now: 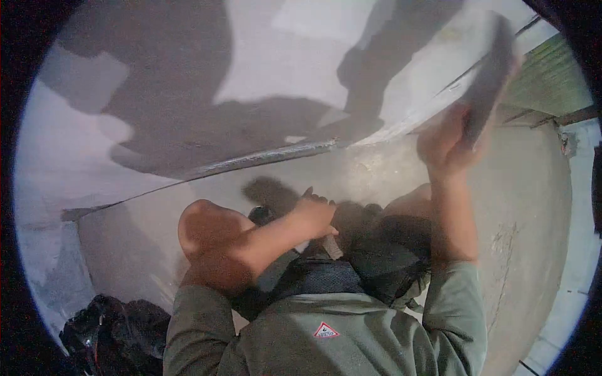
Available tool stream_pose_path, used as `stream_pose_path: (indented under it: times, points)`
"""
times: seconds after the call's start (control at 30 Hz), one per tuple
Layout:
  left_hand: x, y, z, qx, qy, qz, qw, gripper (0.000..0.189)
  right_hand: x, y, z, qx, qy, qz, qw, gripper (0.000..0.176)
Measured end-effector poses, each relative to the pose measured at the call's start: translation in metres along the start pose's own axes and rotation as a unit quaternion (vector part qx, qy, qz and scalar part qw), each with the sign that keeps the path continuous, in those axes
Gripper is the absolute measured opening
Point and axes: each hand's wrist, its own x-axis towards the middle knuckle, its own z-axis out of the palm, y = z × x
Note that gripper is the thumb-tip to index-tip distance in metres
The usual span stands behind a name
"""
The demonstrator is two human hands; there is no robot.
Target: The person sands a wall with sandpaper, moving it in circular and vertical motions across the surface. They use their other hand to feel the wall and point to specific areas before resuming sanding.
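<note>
Smooth grey cement surface (533, 250) fills most of the shot and wraps around the person's dark-trousered knees. Closest in is a grey-green sweatshirt (376, 338) with a small red triangle badge (325, 330). A crumpled black plastic bag (113, 332) sits at the lower left, just beside the left elbow.

A bit further out, the left hand (313, 216) rests over the knees with its fingers curled. A pale flat strip (333, 248) pokes out right under it, but honestly I can't tell if the hand is gripping it. It's too blurry.

Higher up, the right hand (445, 144) is raised and clamped on a dark flat rectangular tool (489, 81), which is tilted against the cement near a raised grey edge strip (263, 160). Beyond that is a pale shadowed wall (282, 62), and a green ribbed panel (552, 75) at the far right.
</note>
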Motion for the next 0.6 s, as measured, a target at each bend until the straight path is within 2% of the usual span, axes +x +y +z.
stream_pose_path:
  times: [0.03,0.1,0.13,0.2,0.23,0.3,0.33,0.47,0.53,0.57,0.6]
  points:
    - [-0.002,0.004,-0.007,0.000,-0.029,-0.013,1.000,0.074,0.003,0.005,-0.006,-0.001,-0.001,0.000,1.000,0.053]
    - [0.005,-0.002,0.006,0.022,-0.007,0.006,1.000,0.074,0.002,0.015,-0.013,-0.175,-0.061,-0.088,0.979,0.054]
    - [0.008,-0.003,0.012,0.044,0.016,0.025,0.999,0.074,0.000,0.024,-0.010,-0.258,-0.085,-0.100,0.957,0.056]
    - [0.007,0.000,0.003,0.043,0.000,0.024,0.999,0.077,-0.017,0.046,0.004,-0.248,-0.144,-0.053,0.957,0.058]
    - [0.009,-0.002,0.001,0.041,-0.015,0.022,0.999,0.080,-0.024,0.057,0.008,-0.250,-0.143,-0.051,0.956,0.058]
    - [0.009,-0.002,0.001,0.046,-0.016,0.019,0.999,0.080,-0.024,0.064,0.012,-0.280,-0.141,-0.110,0.943,0.067]
    - [0.009,-0.002,0.001,0.046,-0.016,0.013,0.999,0.080,-0.022,0.065,0.008,-0.280,-0.140,-0.110,0.943,0.067]
    - [0.011,-0.004,0.004,0.047,-0.036,0.012,0.998,0.080,-0.011,0.077,-0.013,-0.256,-0.014,-0.059,0.965,0.056]
    - [0.014,-0.007,0.010,0.039,-0.018,0.020,0.999,0.079,-0.022,0.079,-0.009,-0.260,-0.061,-0.078,0.961,0.056]
    - [0.014,-0.006,0.008,0.041,-0.018,0.022,0.999,0.079,-0.025,0.078,-0.001,-0.241,-0.094,-0.139,0.956,0.056]
    - [0.014,-0.006,0.006,0.050,-0.020,0.018,0.998,0.079,-0.028,0.073,0.006,-0.243,-0.132,-0.146,0.950,0.058]
